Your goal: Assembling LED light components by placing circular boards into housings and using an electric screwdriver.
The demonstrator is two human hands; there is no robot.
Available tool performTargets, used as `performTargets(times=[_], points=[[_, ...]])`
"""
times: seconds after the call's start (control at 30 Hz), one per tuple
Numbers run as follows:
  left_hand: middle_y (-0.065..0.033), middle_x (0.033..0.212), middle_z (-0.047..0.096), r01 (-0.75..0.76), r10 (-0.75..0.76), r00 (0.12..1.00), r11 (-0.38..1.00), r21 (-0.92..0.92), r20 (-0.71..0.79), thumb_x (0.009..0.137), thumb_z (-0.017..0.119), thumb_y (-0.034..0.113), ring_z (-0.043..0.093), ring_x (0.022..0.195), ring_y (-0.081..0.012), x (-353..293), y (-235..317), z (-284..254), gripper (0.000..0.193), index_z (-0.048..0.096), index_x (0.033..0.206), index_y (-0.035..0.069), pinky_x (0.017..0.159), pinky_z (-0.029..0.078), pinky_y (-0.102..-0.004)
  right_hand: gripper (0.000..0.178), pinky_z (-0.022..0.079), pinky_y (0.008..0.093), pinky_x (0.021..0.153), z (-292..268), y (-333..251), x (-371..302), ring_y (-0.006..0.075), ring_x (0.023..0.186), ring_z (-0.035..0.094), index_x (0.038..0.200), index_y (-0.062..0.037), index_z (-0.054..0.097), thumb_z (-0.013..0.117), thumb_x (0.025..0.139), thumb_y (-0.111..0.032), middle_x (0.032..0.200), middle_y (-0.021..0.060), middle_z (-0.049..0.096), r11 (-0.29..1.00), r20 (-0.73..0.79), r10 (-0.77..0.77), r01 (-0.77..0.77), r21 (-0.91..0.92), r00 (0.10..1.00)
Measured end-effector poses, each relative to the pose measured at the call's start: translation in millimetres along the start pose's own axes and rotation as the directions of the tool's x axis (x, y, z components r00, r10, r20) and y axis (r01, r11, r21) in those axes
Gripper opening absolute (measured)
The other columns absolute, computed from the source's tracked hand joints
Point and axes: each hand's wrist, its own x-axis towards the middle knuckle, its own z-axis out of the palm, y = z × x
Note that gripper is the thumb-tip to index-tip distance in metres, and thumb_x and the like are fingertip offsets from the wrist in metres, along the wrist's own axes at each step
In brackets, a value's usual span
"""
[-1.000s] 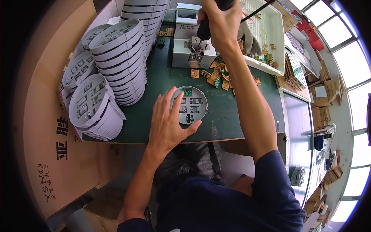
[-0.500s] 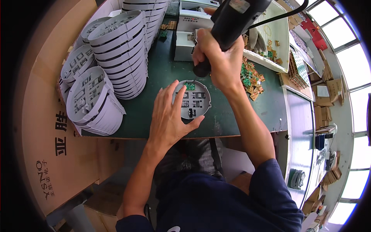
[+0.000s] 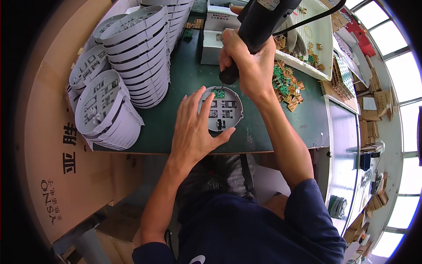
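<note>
A round, light-grey plastic housing [image 3: 231,110] lies open side up on the table. Moulded slots fill it, and a small green circuit board [image 3: 219,93] sits at its far edge. My left hand [image 3: 193,127] steadies the housing, index finger reaching over the near-left rim by the board and thumb at the near rim. Wrapped in my right hand [image 3: 252,66] is a black electric screwdriver [image 3: 263,24], tilted with its nose down. Its tip is at the far side of the board; whether it touches a screw is too small to tell.
Tall stacks of grey housings [image 3: 134,57] stand at the left. Behind the work sits a grey-white machine [image 3: 215,48]. To the right lie a pile of green and tan circuit boards [image 3: 288,88] and a white foam tray [image 3: 323,72]. A black cord [image 3: 314,17] runs from the screwdriver.
The screwdriver's nose has come down to the circuit board in the housing. My left hand keeps its place around the rim. The whole view has shifted slightly.
</note>
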Motion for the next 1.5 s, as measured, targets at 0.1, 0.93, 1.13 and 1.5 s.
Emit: performTargets(times=[0.1, 0.93, 1.13, 1.5], points=[[-0.0213, 0.151, 0.043, 0.001, -0.001, 1.000, 1.000, 0.003, 0.003, 0.085, 0.076, 0.057, 0.047, 0.134, -0.0411, 0, 1, -1, 0.088, 0.049, 0.143, -0.003, 0.118, 0.036, -0.0572, 0.047, 0.049, 0.0302, 0.052, -1, 1, 2, 0.0120, 0.053, 0.056, 0.133, 0.0053, 0.048, 0.069, 0.095, -0.012, 0.065, 0.0020, 0.056, 1.000, 0.006, 0.003, -0.003, 0.018, 1.000], [-0.0255, 0.152, 0.042, -0.004, 0.015, 0.999, 0.978, -0.208, 0.050, 0.075, 0.089, 0.039, 0.047, 0.138, -0.0428, 3, -1, -21, 0.099, 0.040, 0.153, 0.001, 0.114, 0.043, -0.0499, 0.058, 0.055, 0.0291, 0.077, -5, -26, 18, 0.0123, 0.082, 0.067, 0.141, 0.0025, 0.052, 0.076, 0.096, -0.025, 0.095, 0.0050, 0.068, 0.985, 0.136, 0.102, -0.081, -0.155, 0.985], [-0.0255, 0.153, 0.041, -0.205, 0.161, 0.969, 0.946, -0.249, -0.186, 0.071, 0.092, 0.038, 0.045, 0.140, -0.0440, -8, 8, -55, 0.105, 0.039, 0.155, 0.004, 0.114, 0.044, -0.0521, 0.066, 0.050, 0.0334, 0.102, -27, -38, -4, 0.0177, 0.117, 0.063, 0.149, -0.0001, 0.047, 0.066, 0.103, -0.044, 0.129, 0.0124, 0.065, 0.939, 0.122, 0.206, -0.161, -0.304, 0.971], [-0.0267, 0.154, 0.044, -0.347, 0.318, 0.935, 0.912, -0.221, -0.156, 0.077, 0.089, 0.043, 0.045, 0.142, -0.0446, -1, 30, -62, 0.092, 0.048, 0.149, 0.004, 0.116, 0.040, -0.0579, 0.093, 0.042, 0.0466, 0.115, -47, -57, -116, 0.0329, 0.139, 0.050, 0.163, -0.0026, 0.027, 0.063, 0.098, -0.058, 0.153, 0.0181, 0.048, 0.528, 0.532, 0.537, -0.752, 0.394, 0.655]])
